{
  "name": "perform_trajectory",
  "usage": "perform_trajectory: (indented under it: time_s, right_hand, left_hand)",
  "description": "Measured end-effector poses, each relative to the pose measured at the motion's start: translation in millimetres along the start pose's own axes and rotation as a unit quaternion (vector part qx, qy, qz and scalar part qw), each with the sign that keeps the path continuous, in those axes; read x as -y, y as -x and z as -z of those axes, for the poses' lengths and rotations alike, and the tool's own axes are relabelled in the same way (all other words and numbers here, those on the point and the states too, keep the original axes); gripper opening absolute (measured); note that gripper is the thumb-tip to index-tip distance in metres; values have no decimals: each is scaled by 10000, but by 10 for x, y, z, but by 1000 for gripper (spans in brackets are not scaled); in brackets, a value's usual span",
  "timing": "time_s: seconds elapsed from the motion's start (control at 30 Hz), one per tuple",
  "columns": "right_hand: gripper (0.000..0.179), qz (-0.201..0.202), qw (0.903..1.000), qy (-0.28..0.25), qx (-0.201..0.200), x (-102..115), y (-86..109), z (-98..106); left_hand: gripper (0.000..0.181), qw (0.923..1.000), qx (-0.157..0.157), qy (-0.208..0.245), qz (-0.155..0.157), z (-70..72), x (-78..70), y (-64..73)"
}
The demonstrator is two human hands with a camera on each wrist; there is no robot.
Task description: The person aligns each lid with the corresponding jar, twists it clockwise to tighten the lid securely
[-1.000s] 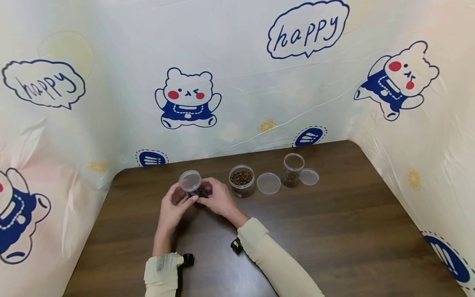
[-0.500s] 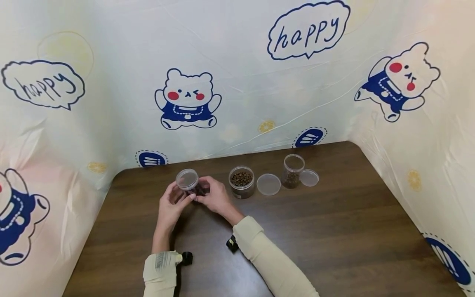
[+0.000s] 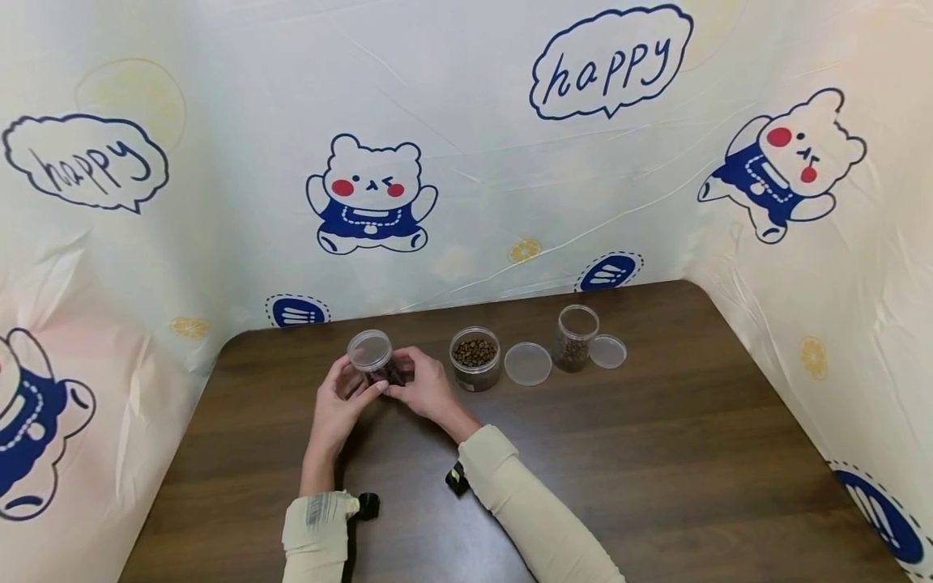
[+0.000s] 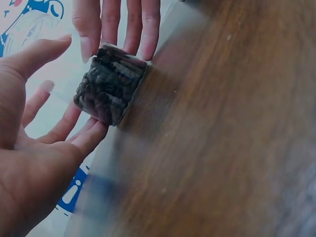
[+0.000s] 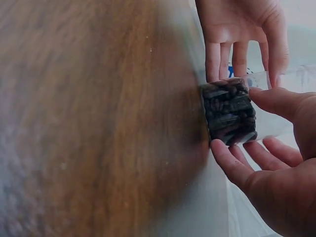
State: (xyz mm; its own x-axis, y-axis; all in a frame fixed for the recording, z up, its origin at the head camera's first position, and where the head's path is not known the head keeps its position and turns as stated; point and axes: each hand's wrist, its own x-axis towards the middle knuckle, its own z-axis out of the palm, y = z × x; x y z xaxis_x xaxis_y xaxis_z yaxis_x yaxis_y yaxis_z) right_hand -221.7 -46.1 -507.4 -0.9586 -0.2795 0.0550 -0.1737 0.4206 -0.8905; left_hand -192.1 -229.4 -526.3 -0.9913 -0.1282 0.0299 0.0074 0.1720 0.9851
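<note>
Between both hands stands a clear plastic jar [image 3: 371, 354] with a round screw-type top, upright near the table's back left. Dark oblong pieces [image 4: 109, 86] fill its lower part, and the upper part is see-through. From the left side my left hand [image 3: 338, 409] holds the jar, thumb in front and fingers around the side. My right hand [image 3: 428, 390] grips it from the other side, with its thumb close to the left one. In the right wrist view, fingertips of both hands lie along the dark filled part [image 5: 229, 111].
Right of the hands stands a wide uncovered jar [image 3: 475, 360] of brown beans. Beside it lie a large clear lid [image 3: 528, 363], a taller uncovered jar [image 3: 575, 340] part filled with beans, and a smaller lid [image 3: 608, 351]. A printed curtain [image 3: 466, 202] surrounds the brown table [image 3: 656, 453].
Both hands and the jar they hold have shifted slightly left and away from the person, then stayed nearly still over the last half second. The other jars and lids have not moved.
</note>
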Motion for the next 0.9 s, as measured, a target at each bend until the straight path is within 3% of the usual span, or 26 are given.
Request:
perform_trajectory:
  time_s: [0.33,0.6,0.77,0.9]
  right_hand:
    - [56,-67,9999,-140,-18,-38,-10,-21]
    - [62,-337,9992,-206,44,-57,2,6]
    - [60,-332,9994,79,0,-41,32,61]
    - [58,-317,9994,150,7,-12,78,146]
  left_hand:
    - [73,9998,83,-140,109,7,2,-4]
    - [75,9998,1,-216,-32,16,-13,5]
    - [77,9997,-224,-78,-89,32,-89,22]
    - [79,9988,-383,21,-309,54,-212,59]
